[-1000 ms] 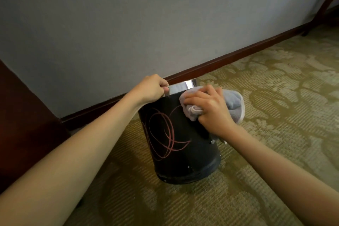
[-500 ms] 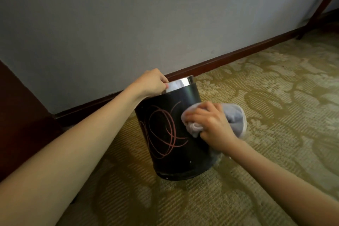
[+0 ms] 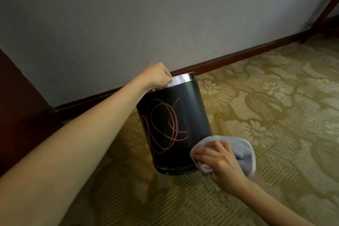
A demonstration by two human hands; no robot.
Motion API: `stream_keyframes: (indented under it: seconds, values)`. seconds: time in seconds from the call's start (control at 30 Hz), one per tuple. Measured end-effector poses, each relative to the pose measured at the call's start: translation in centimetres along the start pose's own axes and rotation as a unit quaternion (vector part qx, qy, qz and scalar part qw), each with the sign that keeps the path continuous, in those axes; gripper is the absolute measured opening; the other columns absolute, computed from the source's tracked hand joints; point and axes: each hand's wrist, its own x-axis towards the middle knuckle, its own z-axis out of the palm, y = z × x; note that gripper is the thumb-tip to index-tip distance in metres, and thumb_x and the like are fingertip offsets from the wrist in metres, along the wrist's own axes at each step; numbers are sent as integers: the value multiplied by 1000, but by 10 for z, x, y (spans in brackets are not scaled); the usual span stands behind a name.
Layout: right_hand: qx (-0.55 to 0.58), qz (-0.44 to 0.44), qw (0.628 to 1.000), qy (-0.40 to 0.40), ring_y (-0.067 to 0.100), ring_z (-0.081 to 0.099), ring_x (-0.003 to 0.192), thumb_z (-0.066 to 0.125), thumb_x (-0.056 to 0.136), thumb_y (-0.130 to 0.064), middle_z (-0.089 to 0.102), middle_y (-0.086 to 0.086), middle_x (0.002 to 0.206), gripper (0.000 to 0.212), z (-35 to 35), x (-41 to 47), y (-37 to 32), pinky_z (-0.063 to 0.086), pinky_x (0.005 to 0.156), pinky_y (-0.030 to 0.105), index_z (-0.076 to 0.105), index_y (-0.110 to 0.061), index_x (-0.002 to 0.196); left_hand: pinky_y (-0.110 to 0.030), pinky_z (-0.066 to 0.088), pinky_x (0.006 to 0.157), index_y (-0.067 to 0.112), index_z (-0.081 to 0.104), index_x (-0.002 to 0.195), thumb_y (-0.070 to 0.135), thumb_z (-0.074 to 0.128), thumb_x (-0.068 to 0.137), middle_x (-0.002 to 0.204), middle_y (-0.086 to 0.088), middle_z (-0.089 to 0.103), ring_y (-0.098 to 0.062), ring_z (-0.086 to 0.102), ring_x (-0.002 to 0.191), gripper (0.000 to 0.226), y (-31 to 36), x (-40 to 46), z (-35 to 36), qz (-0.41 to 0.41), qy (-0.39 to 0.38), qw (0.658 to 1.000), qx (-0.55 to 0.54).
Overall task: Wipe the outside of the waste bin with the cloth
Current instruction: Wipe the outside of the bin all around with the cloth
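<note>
Left hand (image 3: pixel 158 75) is curled tight over the silver rim of the black cylindrical waste bin (image 3: pixel 174 124) with its pink scribbled loops, tipping it on the patterned olive carpet (image 3: pixel 266 108) near the dark wooden skirting board (image 3: pixel 238 56). Low and right, the right hand (image 3: pixel 222 163) bunches the pale grey cloth (image 3: pixel 242 150), fingers clenched, pressing it against the bin's lower right side.
</note>
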Motion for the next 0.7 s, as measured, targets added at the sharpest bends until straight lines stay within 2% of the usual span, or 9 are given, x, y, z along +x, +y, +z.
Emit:
stream_keyframes:
  seconds: [0.07, 0.2, 0.3, 0.37, 0.47, 0.57, 0.7]
  values:
    - [5, 2, 1000, 9, 13, 48, 98, 55, 74, -19, 65, -20, 107, 22, -11, 22, 2, 33, 80, 35, 72, -26, 87, -25, 41, 56, 17, 58, 67, 9, 50, 82, 67, -8, 51, -19, 46, 62, 19, 3, 1, 0, -4, 3, 1000, -1]
    - [7, 33, 994, 106, 20, 50, 94, 48, 74, -17, 68, -13, 100, 32, -48, 91, 9, 33, 80, 38, 73, -19, 94, -30, 47, 64, 22, 60, 71, 12, 51, 82, 69, -4, 54, -20, 51, 67, 17, 10, -1, 5, 7, -1, 1000, 23]
    - [3, 55, 988, 141, 19, 48, 96, 52, 73, -11, 68, -11, 103, 32, -62, 120, 12, 30, 82, 36, 73, -19, 96, -36, 53, 73, 24, 58, 72, 14, 52, 83, 72, -1, 57, -21, 57, 72, 16, 13, -2, 9, 13, 0, 999, 30]
    - [5, 65, 986, 155, 19, 47, 98, 55, 71, -9, 68, -11, 106, 34, -59, 118, 9, 28, 83, 34, 73, -19, 97, -31, 49, 74, 25, 57, 74, 14, 53, 84, 78, 1, 60, -20, 57, 77, 15, 13, 0, 8, 9, -7, 999, 32]
    - [4, 47, 990, 133, 19, 46, 98, 55, 72, -14, 69, -10, 105, 32, -38, 82, 4, 28, 81, 35, 74, -18, 98, -30, 48, 70, 25, 58, 73, 12, 52, 81, 77, -2, 61, -21, 57, 73, 16, 10, 2, 6, 0, -3, 1000, 27]
    - [-7, -3, 998, 61, 17, 46, 99, 54, 76, -21, 67, -13, 107, 28, -8, 22, 2, 30, 80, 36, 74, -22, 96, -34, 52, 70, 20, 61, 72, 13, 51, 83, 73, -5, 59, -23, 57, 69, 16, 9, 0, 4, -12, -1, 1000, 20]
    - [-39, -50, 998, 15, 16, 50, 97, 70, 75, -16, 66, -15, 109, 25, 3, -2, 13, 30, 79, 32, 72, -26, 98, -34, 52, 77, 12, 70, 72, 18, 52, 82, 82, -9, 67, -30, 64, 84, 22, 21, -7, 8, -9, 4, 1000, 23]
